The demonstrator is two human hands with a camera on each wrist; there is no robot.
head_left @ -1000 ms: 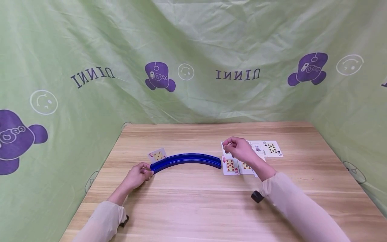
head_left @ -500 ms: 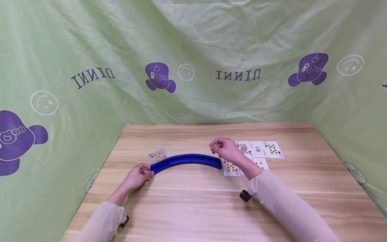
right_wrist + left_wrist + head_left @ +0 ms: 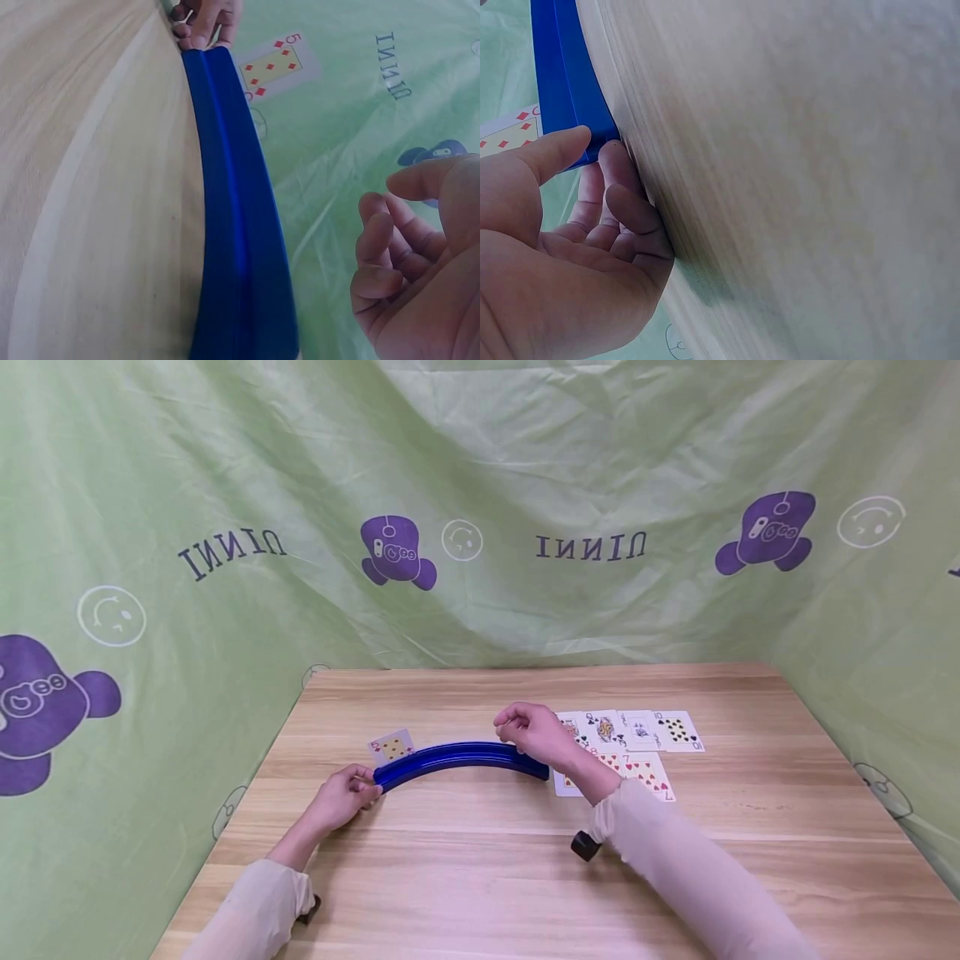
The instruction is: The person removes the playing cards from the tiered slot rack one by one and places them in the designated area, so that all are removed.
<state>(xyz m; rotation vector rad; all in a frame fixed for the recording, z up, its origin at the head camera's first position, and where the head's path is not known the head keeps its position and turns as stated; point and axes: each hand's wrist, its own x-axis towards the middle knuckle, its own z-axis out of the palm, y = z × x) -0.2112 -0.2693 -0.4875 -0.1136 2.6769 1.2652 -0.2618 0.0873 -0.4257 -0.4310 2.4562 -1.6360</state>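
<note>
A blue curved card holder rests on the table, its groove running along the arc. At its left end my left hand pinches it between thumb and fingers, as the left wrist view shows close up. Just beside that hand, a five of diamonds stands upright in the groove. My right hand hovers over the holder's right part, fingers loosely bent and thumb apart from them. Nothing lies between those fingers in the right wrist view.
Two overlapping rows of playing cards lie face up right of the holder. Behind are a ten of spades and a queen; in front, a seven of hearts. The wooden table meets a green printed cloth.
My right hand has moved left from above the cards to above the holder's right part, uncovering more cards. The left hand and the holder have stayed put.
</note>
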